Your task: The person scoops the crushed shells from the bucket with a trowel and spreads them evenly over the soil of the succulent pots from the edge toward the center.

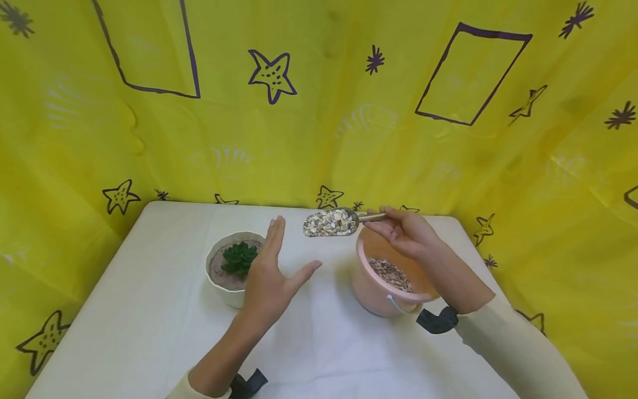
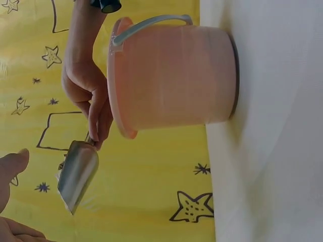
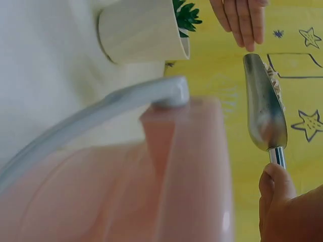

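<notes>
My right hand (image 1: 406,230) grips the handle of a metal scoop (image 1: 355,219) above the pink bucket (image 1: 381,296). Pale gravel chips (image 1: 329,223) fill the scoop, whose tip points left. More gravel (image 1: 391,274) lies inside the bucket. Fingers straight and thumb spread, my left hand (image 1: 271,280) is raised beside a white pot (image 1: 230,296) and holds nothing. In the pot a green succulent (image 1: 239,257) grows out of greyish soil; the hand hides the pot's right side in the head view. In the right wrist view the left fingertips (image 3: 250,43) appear just beyond the scoop's tip.
Both containers stand on a table with a white cloth (image 1: 319,343). A yellow curtain (image 1: 309,138) with star drawings hangs behind and at the sides. The bucket's grey handle (image 2: 156,22) hangs down over its near side. Dark bands (image 1: 437,320) circle both wrists.
</notes>
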### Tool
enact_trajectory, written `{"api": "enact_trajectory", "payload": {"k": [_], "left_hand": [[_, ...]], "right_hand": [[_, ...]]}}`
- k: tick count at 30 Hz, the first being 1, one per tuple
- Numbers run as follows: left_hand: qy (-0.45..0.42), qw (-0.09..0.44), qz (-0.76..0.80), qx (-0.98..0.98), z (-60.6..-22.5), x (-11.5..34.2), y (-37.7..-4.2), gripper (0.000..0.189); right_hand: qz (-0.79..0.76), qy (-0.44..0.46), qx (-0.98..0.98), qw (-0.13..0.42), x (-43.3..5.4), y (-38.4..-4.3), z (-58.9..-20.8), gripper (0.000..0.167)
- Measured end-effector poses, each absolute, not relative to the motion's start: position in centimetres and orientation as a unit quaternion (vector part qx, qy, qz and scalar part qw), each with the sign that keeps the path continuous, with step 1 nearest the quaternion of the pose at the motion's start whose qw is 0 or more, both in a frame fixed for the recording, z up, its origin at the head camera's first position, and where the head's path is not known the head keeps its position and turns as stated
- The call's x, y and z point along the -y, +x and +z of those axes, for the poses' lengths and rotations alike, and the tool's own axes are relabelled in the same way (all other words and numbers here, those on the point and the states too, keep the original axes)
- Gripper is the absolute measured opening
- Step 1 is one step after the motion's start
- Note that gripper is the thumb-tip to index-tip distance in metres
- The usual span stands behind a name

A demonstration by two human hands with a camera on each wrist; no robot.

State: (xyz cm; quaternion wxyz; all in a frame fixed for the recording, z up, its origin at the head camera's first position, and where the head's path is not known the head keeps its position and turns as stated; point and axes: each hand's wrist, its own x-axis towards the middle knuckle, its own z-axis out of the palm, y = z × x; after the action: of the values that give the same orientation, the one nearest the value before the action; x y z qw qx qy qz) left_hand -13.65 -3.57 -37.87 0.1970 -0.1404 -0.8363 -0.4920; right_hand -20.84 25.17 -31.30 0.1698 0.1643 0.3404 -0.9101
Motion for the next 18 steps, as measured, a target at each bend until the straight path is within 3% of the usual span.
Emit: {"api": "enact_trajectory", "payload": {"k": [14, 17, 18], "left_hand": [[-0.115, 0.219, -0.473, 0.846, -39.2, 8.0, -13.6, 0.103], [-0.108, 0.225, -0.464, 0.850, -39.6, 8.9, -13.4, 0.104], [-0.106, 0.229, -0.460, 0.851, -39.8, 9.2, -13.4, 0.104]], "right_hand": [[-0.881, 0.185, -0.404, 0.163, -20.2, -23.3, -31.7, 0.015], [-0.882, 0.192, -0.397, 0.166, -19.8, -23.3, -31.9, 0.021], [-0.902, 0.199, -0.342, 0.170, -19.9, -23.0, -32.0, 0.030]]}}
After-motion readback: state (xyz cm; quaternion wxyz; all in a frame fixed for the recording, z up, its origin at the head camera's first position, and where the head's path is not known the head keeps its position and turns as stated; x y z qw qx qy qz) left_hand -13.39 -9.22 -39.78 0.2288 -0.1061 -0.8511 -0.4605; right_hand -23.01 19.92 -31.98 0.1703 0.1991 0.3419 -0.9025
